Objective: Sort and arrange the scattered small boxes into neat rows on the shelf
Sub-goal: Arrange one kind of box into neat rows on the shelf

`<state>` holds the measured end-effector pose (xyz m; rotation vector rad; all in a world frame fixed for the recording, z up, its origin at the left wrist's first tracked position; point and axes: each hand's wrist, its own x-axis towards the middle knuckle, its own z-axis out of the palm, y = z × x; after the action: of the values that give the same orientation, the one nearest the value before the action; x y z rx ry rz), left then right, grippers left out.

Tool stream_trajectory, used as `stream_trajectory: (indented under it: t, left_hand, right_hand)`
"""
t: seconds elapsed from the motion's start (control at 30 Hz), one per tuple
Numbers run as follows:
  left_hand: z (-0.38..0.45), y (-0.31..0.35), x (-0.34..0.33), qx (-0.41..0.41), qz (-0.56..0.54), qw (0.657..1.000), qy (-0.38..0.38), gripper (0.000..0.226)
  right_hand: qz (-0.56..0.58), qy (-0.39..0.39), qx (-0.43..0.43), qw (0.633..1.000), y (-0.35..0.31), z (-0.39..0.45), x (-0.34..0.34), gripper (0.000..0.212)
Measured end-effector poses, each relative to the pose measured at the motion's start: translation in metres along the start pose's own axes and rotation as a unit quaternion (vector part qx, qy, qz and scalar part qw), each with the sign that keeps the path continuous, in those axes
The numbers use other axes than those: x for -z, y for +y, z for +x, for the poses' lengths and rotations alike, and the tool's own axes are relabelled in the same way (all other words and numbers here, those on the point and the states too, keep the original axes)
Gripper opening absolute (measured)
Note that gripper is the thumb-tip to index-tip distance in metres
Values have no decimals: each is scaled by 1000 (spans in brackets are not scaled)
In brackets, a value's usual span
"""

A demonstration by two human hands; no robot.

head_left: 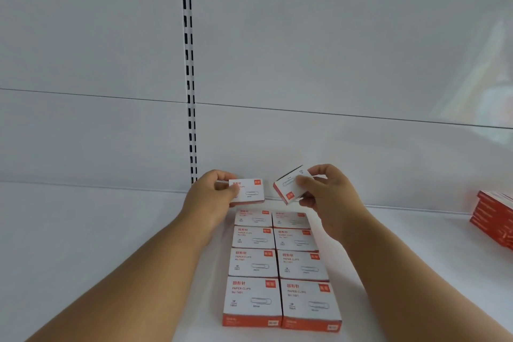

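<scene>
**Two paper-clip boxes brought to the back of the double row**

One box (248, 192) is held level at the far end of the left column; the other box (291, 186) is held tilted above the right column's end. Eight boxes (280, 266) already lie in two touching columns on the shelf (97, 230). Each should be squared, printed face up, and set flush behind its column. The left hand (211, 193) is curled around its box; the right hand (323, 189) pinches its box with bent fingers. A stack of boxes (494, 219) sits well apart at right.
</scene>
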<state>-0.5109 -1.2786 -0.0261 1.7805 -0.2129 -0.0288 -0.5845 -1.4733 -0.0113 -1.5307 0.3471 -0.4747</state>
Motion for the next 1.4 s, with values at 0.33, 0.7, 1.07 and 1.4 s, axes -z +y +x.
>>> stream_trajectory:
  t: [0.33,0.7,1.07,1.4]
  left_hand:
    - [5,-4,-2,-18,10,1000,-19,10]
    - [14,-9,-11,-35,98,995,-14,12]
    - [13,-14,-22,-77,301,950,-19,20]
    - [14,-11,-18,-85,274,957,-45,38]
  right_hand:
    - [49,12,-19,999,3,2,7,19]
    - [-280,-22,47,959,3,16,5,17]
    - [-365,-97,8,926,9,17,-12,24]
    - [-362,-55,19,930,17,4,-19,24]
